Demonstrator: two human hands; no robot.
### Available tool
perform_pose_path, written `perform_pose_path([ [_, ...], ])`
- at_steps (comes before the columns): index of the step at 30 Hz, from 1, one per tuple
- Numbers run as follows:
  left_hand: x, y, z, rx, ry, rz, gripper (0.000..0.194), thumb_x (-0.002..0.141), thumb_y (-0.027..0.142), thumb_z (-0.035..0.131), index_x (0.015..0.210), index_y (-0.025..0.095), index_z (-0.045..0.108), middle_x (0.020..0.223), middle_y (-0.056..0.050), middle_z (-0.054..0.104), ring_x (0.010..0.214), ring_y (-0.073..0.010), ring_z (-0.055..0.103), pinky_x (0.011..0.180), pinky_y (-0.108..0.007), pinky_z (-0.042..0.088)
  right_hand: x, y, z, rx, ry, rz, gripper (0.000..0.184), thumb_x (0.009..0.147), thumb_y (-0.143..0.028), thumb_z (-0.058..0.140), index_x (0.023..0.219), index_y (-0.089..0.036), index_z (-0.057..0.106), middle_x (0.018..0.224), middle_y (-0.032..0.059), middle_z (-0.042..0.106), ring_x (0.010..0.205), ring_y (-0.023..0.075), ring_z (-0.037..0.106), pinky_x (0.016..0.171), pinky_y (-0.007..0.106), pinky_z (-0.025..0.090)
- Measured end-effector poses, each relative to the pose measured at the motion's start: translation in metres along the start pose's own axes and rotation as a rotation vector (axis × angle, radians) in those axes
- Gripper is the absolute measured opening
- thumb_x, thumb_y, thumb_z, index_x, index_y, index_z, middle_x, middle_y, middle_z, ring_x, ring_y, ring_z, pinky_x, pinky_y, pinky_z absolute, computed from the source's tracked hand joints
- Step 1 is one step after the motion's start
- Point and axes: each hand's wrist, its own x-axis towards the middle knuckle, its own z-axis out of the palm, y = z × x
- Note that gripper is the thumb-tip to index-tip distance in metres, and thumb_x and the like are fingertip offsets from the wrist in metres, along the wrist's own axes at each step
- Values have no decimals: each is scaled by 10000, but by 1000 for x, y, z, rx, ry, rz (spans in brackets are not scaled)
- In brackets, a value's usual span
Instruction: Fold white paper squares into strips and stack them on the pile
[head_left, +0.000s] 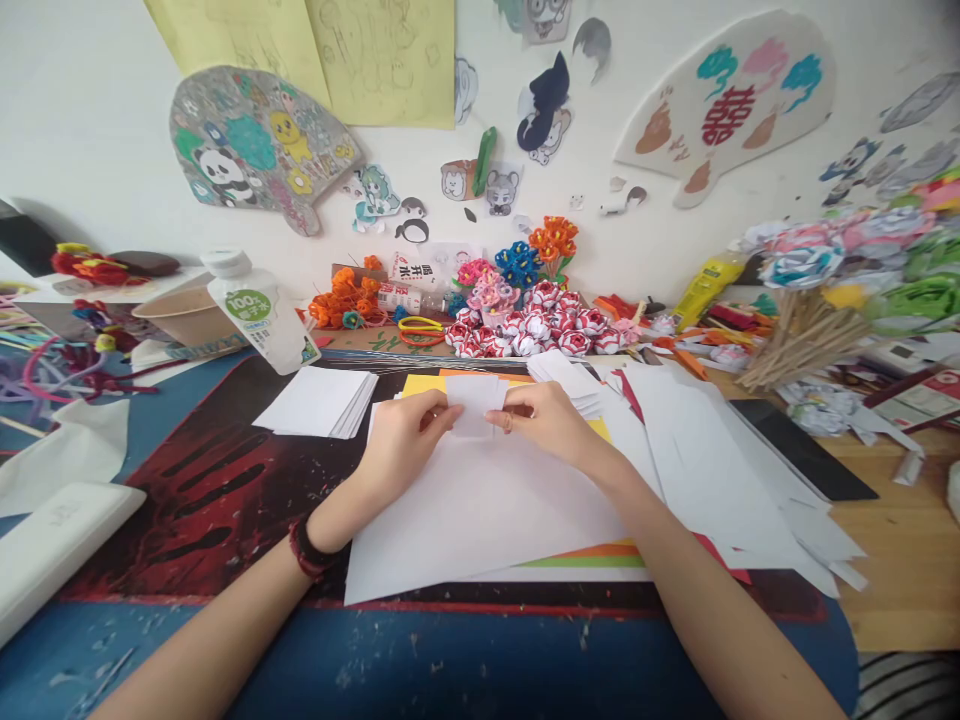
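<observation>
My left hand [409,432] and my right hand [541,415] both pinch a small white square of paper [475,400], one on each side, fingers closed on its edges. The square is held just above a large white sheet [480,520] that lies on coloured sheets on the red and black mat [217,490]. A dark bead bracelet [307,552] is on my left wrist. A stack of small white squares [319,403] lies left of my left hand.
A plastic bottle [259,312] and a paper bowl [184,315] stand at the back left. Paper flowers [536,325] and scissors [420,330] sit along the wall. Loose white strips [720,470], a black tablet [802,450] and a bouquet on sticks [817,300] fill the right side.
</observation>
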Motion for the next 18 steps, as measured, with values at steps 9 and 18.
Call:
perform_pose_path([
  [9,-3,-5,6,230,22,116,244,901,333,548,711,181,562,617,1,609,534,-130,518,549,-244,331,-1,-2,1,-36,-1,-26,454,837,-523,592,578,-150,622,538,-3,552,527,110,443,542,245,299],
  [18,-4,-2,6,353,52,135,179,940,328,480,906,181,576,732,-26,661,607,-154,570,574,-255,355,0,-4,-1,-22,31,-39,453,807,-542,620,577,-152,600,534,-21,510,517,100,405,521,245,273],
])
